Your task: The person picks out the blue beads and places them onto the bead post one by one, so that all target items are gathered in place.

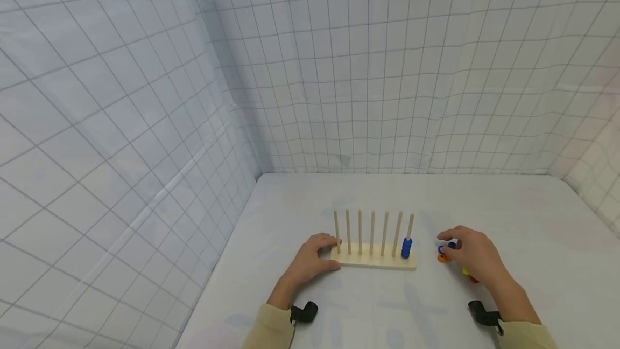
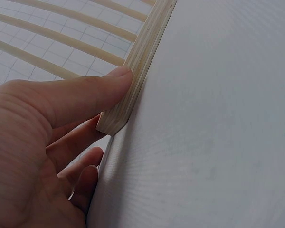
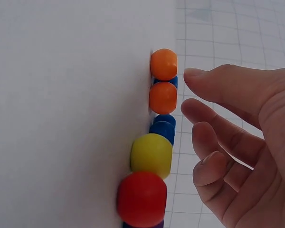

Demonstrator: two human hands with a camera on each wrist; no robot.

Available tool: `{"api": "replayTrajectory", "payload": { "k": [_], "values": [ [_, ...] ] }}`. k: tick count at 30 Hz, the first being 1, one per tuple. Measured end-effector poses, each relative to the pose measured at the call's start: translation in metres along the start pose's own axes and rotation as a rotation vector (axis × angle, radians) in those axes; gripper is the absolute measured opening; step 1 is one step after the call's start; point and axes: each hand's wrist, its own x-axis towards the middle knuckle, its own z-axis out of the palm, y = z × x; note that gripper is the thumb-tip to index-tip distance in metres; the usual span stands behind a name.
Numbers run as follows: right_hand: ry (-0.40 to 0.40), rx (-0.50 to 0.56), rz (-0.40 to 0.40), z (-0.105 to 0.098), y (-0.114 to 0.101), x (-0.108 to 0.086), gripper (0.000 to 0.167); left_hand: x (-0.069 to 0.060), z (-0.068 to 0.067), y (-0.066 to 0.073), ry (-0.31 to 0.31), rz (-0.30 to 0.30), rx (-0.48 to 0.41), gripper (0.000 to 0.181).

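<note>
White sheeting [image 1: 368,69], ruled in dark squares, hangs rumpled behind the pale table [image 1: 290,193] and along both its sides; I notice faint bluish and pinkish patches [image 1: 416,300] across its top.

Bench [image 1: 290,203]: we see a smooth, matt surface.
Rack base [image 1: 373,264]: matt wood, layered like plywood along its side.
Rods [image 1: 360,233]: smooth wood, as we see.
Loose beads [image 3: 151,156]: toward the bench's right edge, glossy and smooth; we cannot tell plastic from painted wood.
Backdrop [image 1: 368,69]: beyond the bench's far edge, creased, matt, cloth-like sheeting.
Sleeves [image 1: 270,328]: matt cloth.
</note>
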Motion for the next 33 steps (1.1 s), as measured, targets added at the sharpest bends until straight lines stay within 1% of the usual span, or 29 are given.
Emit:
{"api": "replayTrajectory", "payload": {
  "k": [6,15,20,33],
  "values": [
    [0.003,-0.011,-0.012,-0.0002,-0.0018,-0.0013,0.026,0.0003,-0.0001,0.0004,0.005,0.005,-0.009,0.056],
    [-0.021,-0.022,-0.01,0.0016,0.0003,0.0003,0.023,0.0,0.0005,-0.001,0.004,0.01,0.001,0.056],
    [-0.031,-0.032,-0.01,0.0029,-0.0002,0.0,0.022,-0.0008,0.0007,-0.001,0.001,0.002,0.0,0.056],
    [-0.046,-0.043,-0.006,0.0047,-0.0011,0.0005,0.024,-0.0006,0.0012,-0.0005,0.005,-0.004,0.003,0.056]
  ]
}}
